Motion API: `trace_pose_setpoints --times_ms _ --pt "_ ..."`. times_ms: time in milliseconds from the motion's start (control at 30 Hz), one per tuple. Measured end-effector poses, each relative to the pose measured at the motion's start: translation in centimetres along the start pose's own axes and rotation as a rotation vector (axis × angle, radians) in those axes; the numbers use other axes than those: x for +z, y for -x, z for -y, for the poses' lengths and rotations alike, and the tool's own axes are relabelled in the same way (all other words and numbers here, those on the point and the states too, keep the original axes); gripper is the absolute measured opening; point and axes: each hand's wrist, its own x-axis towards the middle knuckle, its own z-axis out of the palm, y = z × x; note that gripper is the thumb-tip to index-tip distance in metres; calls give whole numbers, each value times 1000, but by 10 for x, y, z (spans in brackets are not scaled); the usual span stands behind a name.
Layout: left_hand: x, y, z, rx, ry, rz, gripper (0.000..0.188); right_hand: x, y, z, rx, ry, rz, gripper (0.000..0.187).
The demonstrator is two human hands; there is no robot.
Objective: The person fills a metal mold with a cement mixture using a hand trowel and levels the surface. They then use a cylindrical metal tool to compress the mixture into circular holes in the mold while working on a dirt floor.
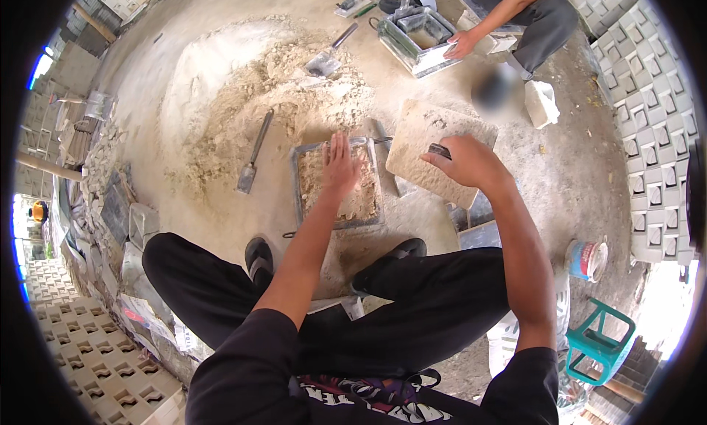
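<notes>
Between my feet on the floor lies a square metal mold (298,182), filled with crumbly beige sandy mix (361,197). My left hand (341,167) rests flat on the mix, its fingers stretched out. To the right, my right hand (468,161) is closed round the dark handle (440,151) of a square, dust-covered board (412,138). The board sits tilted beside the mold, and part of the handle is hidden under my fingers. Metal pieces (479,211) partly show beneath the board's near edge.
A sandy heap (243,93) spreads beyond the mold, with a trowel (324,62) on it and a narrow scraper (247,177) nearer. A co-worker's hand (460,43) touches another mold (423,62). At right stand a paint bucket (588,260), a green stool (600,340) and stacked blocks (655,130).
</notes>
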Motion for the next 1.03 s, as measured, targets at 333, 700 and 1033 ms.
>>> trace_pose_setpoints --times_ms 333,700,1033 --pt "-48 74 87 93 139 193 63 12 -29 20 -58 102 144 56" --pt "-42 126 18 -206 101 115 76 9 -27 21 -94 6 110 54" --pt "-41 75 0 102 200 171 79 14 -25 1 -67 16 114 53"
